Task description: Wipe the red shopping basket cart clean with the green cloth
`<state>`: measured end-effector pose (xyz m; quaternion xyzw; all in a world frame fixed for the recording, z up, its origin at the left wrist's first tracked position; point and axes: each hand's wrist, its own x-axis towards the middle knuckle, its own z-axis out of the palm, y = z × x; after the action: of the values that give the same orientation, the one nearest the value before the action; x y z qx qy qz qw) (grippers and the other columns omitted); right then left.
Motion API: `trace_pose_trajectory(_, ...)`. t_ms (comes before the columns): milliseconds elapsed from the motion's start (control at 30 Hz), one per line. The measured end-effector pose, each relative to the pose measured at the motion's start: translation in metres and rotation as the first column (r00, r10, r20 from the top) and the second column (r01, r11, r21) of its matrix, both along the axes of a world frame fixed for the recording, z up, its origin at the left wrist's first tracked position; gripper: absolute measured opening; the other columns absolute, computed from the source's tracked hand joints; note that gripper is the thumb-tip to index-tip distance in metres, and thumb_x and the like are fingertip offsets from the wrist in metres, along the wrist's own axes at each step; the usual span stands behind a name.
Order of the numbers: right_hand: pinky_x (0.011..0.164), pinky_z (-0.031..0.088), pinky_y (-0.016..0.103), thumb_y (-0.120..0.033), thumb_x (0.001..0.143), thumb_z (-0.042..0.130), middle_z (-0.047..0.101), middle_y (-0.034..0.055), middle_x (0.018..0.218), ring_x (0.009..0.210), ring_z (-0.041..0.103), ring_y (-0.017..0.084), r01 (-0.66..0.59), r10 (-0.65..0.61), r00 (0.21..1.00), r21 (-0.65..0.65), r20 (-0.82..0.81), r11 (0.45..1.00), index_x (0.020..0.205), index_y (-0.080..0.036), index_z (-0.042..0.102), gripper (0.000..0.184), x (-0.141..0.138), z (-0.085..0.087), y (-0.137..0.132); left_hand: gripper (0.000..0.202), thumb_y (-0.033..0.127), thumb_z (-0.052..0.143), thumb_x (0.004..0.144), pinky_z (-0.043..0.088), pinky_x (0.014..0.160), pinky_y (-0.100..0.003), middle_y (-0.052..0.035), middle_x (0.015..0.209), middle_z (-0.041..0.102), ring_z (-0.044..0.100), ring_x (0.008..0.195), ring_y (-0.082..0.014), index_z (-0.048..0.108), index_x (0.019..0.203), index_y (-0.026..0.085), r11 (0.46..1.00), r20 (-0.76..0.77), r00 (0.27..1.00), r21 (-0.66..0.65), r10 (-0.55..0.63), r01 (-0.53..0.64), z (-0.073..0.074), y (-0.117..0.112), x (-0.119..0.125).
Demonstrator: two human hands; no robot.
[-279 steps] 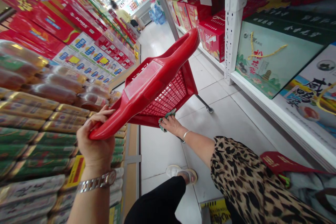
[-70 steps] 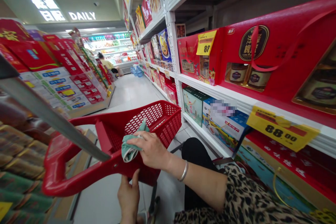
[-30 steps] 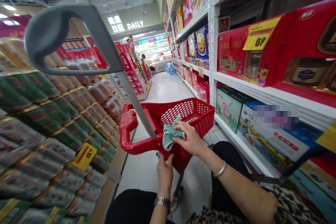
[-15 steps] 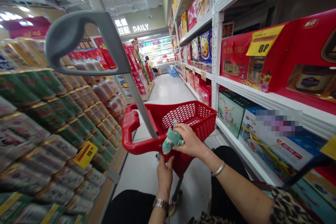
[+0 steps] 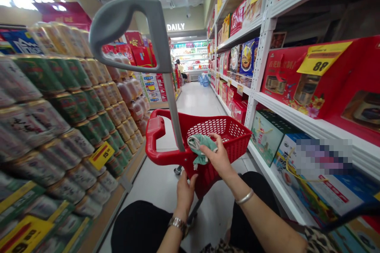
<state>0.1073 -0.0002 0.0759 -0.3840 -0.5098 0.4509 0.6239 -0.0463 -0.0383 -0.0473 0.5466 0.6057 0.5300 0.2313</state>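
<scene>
A rumpled green cloth (image 5: 198,153) with a pale edge is held in my right hand (image 5: 220,157), thumb in front and fingers curled over it. It rests against the near rim of a red plastic cart basket (image 5: 237,142) with slotted sides. Below the rim, my left hand (image 5: 184,193) grips the basket's lower corner; its fingertips are partly hidden behind the red plastic. A grey pole (image 5: 172,106) rises beside the basket to a looped grey handle (image 5: 162,35).
On the left, shrink-wrapped can packs (image 5: 44,122) are stacked high with yellow price tags. White shelving (image 5: 297,104) with red gift boxes (image 5: 285,67) stands close on the right. The white floor aisle (image 5: 192,99) runs ahead to blue water bottles (image 5: 204,80) and a person (image 5: 180,69).
My right hand has lifted the cloth slightly toward the basket's rim, turning and bunching it differently. My left hand keeps its hold. The view has shifted left, so the cart appears further right.
</scene>
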Motion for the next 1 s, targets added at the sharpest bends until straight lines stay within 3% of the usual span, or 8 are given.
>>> trace_pose_trajectory(233,0.103,0.050,0.041,-0.044,0.083,0.070,0.072,0.0084,0.121,0.109,0.067,0.026,0.157,-0.213,0.914,0.183,0.345,0.970,0.120,-0.025,0.069,0.041,0.003,0.007,-0.001,0.032,0.044,0.061,0.081,0.055,0.080,-0.039,-0.0106,0.096,0.077,0.071,0.084,-0.0251,0.066,0.100,0.019,0.999,0.009,1.000,-0.029,-0.013,0.014,0.000,0.001,0.001)
trace_pose_trajectory(333,0.098,0.054,0.041,-0.047,0.083,0.069,0.075,0.0075,0.113,0.102,0.070,0.024,0.128,-0.156,0.956,0.125,0.247,0.984,0.116,-0.023,0.070,0.041,0.007,0.006,0.004,0.032,0.045,0.060,0.081,0.055,0.079,-0.040,-0.0103,0.094,0.077,0.071,0.083,-0.0251,0.065,0.098,0.019,0.999,0.000,1.000,-0.048,-0.019,0.019,0.002,0.000,0.001)
trace_pose_trajectory(433,0.091,0.057,0.039,-0.053,0.078,0.074,0.077,0.0074,0.105,0.095,0.071,0.023,0.046,-0.046,0.999,-0.005,-0.011,0.999,0.111,-0.020,0.069,0.047,0.013,-0.004,0.009,0.035,0.046,0.060,0.083,0.055,0.082,-0.041,-0.0108,0.099,0.077,0.072,0.089,-0.0259,0.064,0.105,0.019,0.999,-0.002,1.000,-0.036,-0.030,0.030,0.000,-0.006,0.002)
trace_pose_trajectory(600,0.077,0.061,0.036,-0.056,0.069,0.082,0.076,0.0084,0.106,0.090,0.073,0.024,-0.053,0.003,0.953,-0.158,-0.303,0.986,0.111,-0.020,0.067,0.058,0.025,-0.016,0.007,0.051,0.052,0.063,0.081,0.051,0.097,-0.051,-0.0160,0.112,0.071,0.067,0.108,-0.0315,0.060,0.118,0.017,0.973,-0.055,0.975,0.096,0.216,-0.210,0.003,-0.019,0.007)
trace_pose_trajectory(667,0.066,0.060,0.032,-0.057,0.068,0.083,0.076,0.0081,0.105,0.084,0.073,0.023,-0.065,0.009,0.948,-0.166,-0.317,0.984,0.114,-0.021,0.065,0.061,0.027,-0.013,0.003,0.049,0.055,0.062,0.081,0.051,0.097,-0.050,-0.0150,0.110,0.070,0.067,0.106,-0.0306,0.061,0.113,0.018,0.961,-0.030,0.967,0.124,0.252,-0.247,0.011,-0.019,0.008)
trace_pose_trajectory(833,0.054,0.059,0.031,-0.064,0.078,0.072,0.076,0.0038,0.096,0.068,0.071,0.020,-0.172,0.104,0.948,-0.212,-0.300,0.962,0.143,-0.028,0.049,0.078,0.018,-0.005,-0.002,0.040,0.056,0.064,0.079,0.055,0.081,-0.039,-0.0076,0.094,0.071,0.067,0.087,-0.0238,0.062,0.098,0.021,0.990,0.041,0.990,0.037,0.132,-0.133,0.032,-0.009,0.005)
trace_pose_trajectory(900,0.059,0.062,0.036,-0.063,0.081,0.068,0.077,0.0034,0.092,0.070,0.073,0.021,-0.187,0.131,0.961,-0.224,-0.243,0.957,0.148,-0.027,0.046,0.079,0.013,-0.006,0.001,0.036,0.055,0.064,0.079,0.054,0.076,-0.036,-0.0053,0.087,0.071,0.066,0.081,-0.0218,0.061,0.091,0.022,0.993,0.050,0.992,0.021,0.116,-0.117,0.033,-0.006,0.004)
trace_pose_trajectory(1000,0.086,0.063,0.043,-0.054,0.087,0.063,0.076,0.0068,0.106,0.095,0.073,0.024,-0.036,0.034,0.999,-0.088,-0.030,0.995,0.136,-0.025,0.061,0.058,0.008,-0.009,0.005,0.033,0.054,0.064,0.079,0.053,0.074,-0.033,-0.0039,0.082,0.070,0.065,0.077,-0.0202,0.061,0.088,0.022,0.992,0.061,0.992,0.051,0.113,-0.116,0.030,-0.005,0.004)
